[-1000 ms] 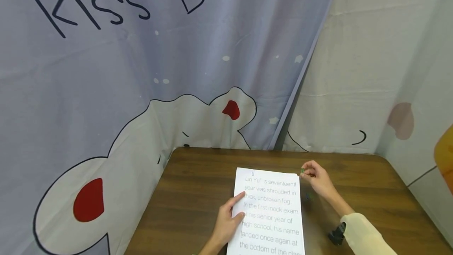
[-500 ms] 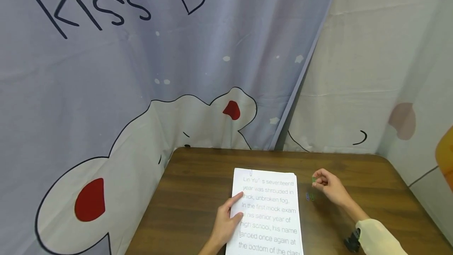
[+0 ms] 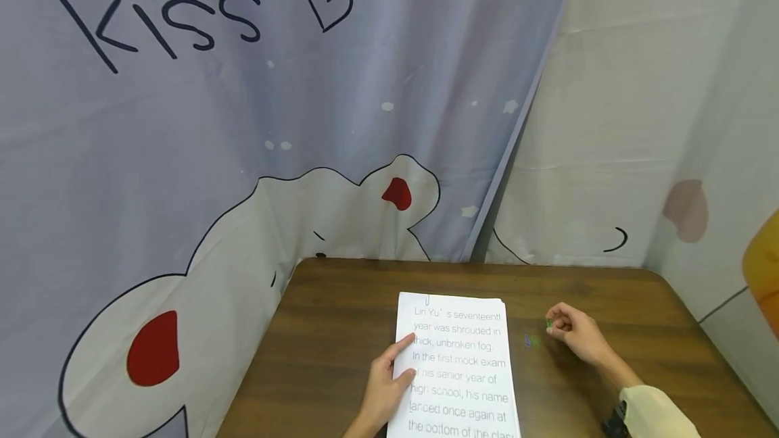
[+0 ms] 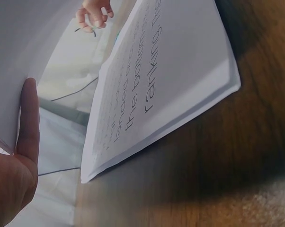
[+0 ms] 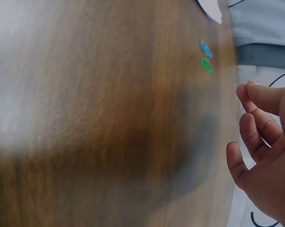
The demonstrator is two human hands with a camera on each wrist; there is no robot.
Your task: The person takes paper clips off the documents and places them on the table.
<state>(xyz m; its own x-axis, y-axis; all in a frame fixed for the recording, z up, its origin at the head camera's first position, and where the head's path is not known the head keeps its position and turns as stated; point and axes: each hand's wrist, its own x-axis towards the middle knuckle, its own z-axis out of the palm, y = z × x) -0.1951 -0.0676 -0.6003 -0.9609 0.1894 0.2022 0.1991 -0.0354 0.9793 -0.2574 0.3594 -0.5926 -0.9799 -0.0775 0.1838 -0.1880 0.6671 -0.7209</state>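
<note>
My left hand (image 3: 385, 384) grips the left edge of printed sheets of paper (image 3: 456, 370), with fingers lying over the page. In the left wrist view this hand (image 4: 19, 156) holds raised sheets (image 4: 19, 52), apart from a printed stack (image 4: 175, 61) on the table. A paper clip (image 3: 427, 300) sits at the top edge of the page. To the right, my right hand (image 3: 578, 336) pinches a small green paper clip (image 3: 549, 323) between thumb and finger, above the table. In the right wrist view the fingertips hide that clip.
A blue paper clip (image 5: 205, 48) and a green paper clip (image 5: 206, 65) lie side by side on the wooden table (image 3: 328, 330), between the sheets and my right hand. A printed curtain (image 3: 243, 100) hangs behind the table's far edge.
My right hand has moved away from the page's top right corner, rightward and toward me, with the green paper clip. The sheets have shifted slightly left with my left hand.
</note>
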